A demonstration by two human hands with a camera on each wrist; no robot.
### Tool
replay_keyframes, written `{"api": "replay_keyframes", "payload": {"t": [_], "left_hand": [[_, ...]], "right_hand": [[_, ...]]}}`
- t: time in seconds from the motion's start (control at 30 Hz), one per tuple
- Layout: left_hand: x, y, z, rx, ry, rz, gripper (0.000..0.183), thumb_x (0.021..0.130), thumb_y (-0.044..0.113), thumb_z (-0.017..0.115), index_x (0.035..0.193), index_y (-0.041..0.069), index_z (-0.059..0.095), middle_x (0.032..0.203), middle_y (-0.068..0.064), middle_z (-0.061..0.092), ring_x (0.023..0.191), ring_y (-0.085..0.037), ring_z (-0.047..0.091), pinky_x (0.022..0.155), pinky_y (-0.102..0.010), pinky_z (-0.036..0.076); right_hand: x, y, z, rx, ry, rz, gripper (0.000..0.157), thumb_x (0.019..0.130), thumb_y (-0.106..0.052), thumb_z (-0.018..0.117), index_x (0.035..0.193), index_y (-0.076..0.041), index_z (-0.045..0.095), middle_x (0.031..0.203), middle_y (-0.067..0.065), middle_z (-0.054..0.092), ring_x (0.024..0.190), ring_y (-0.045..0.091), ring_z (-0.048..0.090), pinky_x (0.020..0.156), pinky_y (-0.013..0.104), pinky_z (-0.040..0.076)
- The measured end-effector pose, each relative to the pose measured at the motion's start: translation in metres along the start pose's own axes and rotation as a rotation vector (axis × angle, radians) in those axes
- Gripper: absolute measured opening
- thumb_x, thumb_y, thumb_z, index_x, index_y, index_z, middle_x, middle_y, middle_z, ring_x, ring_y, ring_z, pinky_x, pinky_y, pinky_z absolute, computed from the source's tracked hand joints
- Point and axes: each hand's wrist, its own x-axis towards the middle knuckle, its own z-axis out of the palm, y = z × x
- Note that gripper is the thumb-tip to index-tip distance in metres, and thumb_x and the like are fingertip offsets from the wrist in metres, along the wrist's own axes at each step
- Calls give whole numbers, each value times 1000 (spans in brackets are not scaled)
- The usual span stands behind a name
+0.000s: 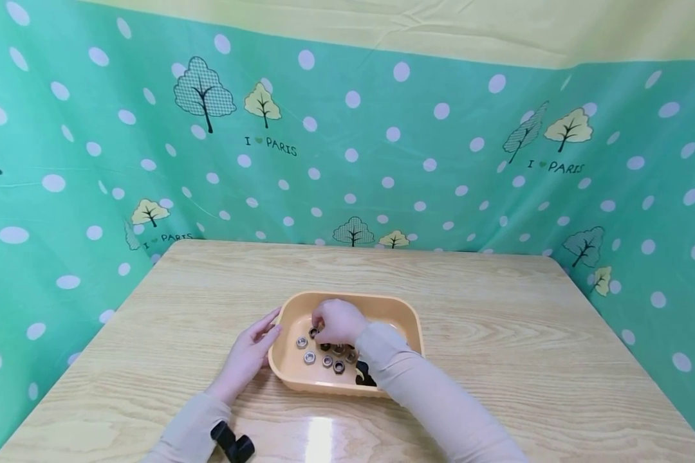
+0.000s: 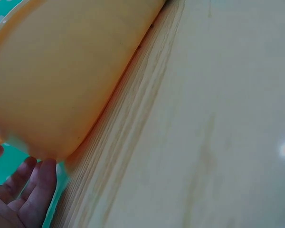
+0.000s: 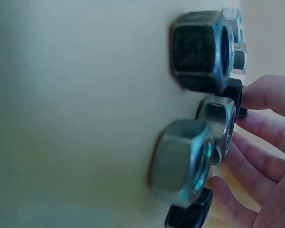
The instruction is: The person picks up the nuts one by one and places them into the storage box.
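Observation:
An orange plastic bin holds several metal hex nuts, some silver, some dark. My right hand reaches down into it, thumb and forefinger pinching a dark nut towards the bin's left side. Close to those fingers in the right wrist view lie a silver nut and a large dark nut. At the bin's left end, my left hand rests against the wall, its fingers fairly straight and thumb at the rim. The left wrist view has these fingertips right at the bin's outer wall.
The bin stands on a wood-grain table. A green dotted curtain surrounds the table's back and sides. Black straps sit at my left wrist; a dark piece shows beside my right wrist, inside the bin's near rim.

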Motion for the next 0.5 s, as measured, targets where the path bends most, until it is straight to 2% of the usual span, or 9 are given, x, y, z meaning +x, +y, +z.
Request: {"api": "replay_keyframes", "payload": {"t": [0.5], "left_hand": [[0,1,1,20,7,-13,48,99,19,48,146,14,37,124,-22,47,93,-20,64,71,-32,60]], "right_hand": [[2,0,2,9,6,19,11,68,-17,76,73,-18,66,68,-11,54,65,6,48,59,17,41]]}}
